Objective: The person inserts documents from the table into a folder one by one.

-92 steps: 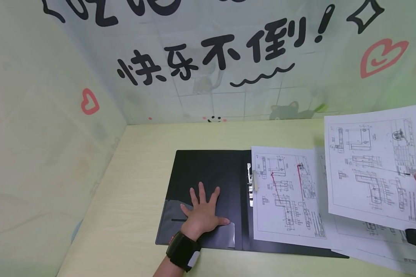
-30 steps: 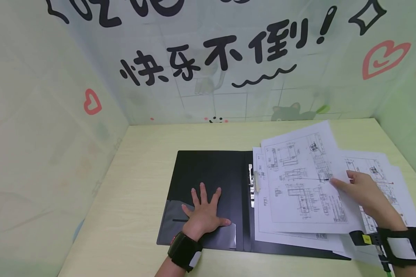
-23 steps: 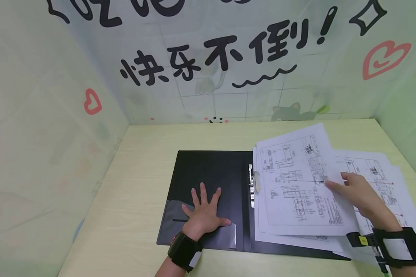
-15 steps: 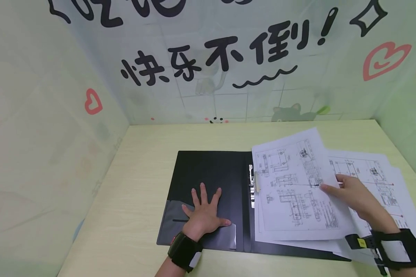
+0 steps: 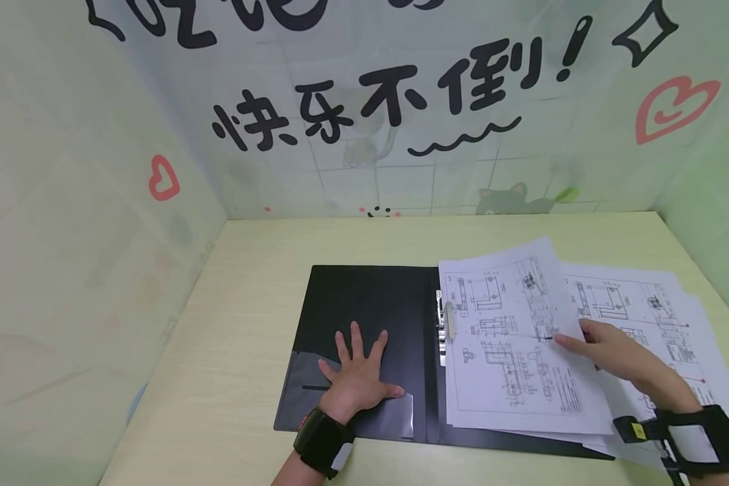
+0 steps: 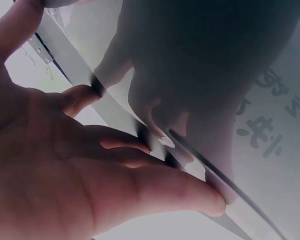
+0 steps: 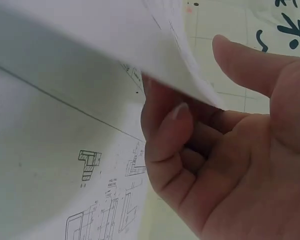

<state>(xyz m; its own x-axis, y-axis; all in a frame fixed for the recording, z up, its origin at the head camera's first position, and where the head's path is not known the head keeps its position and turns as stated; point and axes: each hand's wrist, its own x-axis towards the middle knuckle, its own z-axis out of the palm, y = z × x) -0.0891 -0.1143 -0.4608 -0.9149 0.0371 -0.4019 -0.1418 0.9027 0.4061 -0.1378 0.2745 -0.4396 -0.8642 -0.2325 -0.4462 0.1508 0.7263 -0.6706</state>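
Note:
A black folder (image 5: 364,297) lies spread flat on the table, with a metal clip (image 5: 441,331) beside its spine. My left hand (image 5: 358,385) rests with spread fingers on the left cover, partly over a clear pocket (image 5: 304,405); the left wrist view shows this hand (image 6: 90,185) against the glossy dark surface. Over the right cover, my right hand (image 5: 619,351) pinches a printed drawing sheet (image 5: 498,398) at its right edge. Its thumb is on top, and in the right wrist view the curled fingers (image 7: 165,145) are beneath the paper (image 7: 105,30). The sheet's left edge is at the clip.
More drawing sheets (image 5: 674,290) lie fanned under and right of the right hand, extending past the folder. A printed curtain (image 5: 376,182) stands behind the table (image 5: 261,270), and side panels flank it. Both wrists wear black bands, the right one (image 5: 698,432) near the loose sheets.
My right hand has carried the sheet from the far right leftward, then lowered it over the folder, covering the red-marked page there. My left hand has stayed in place.

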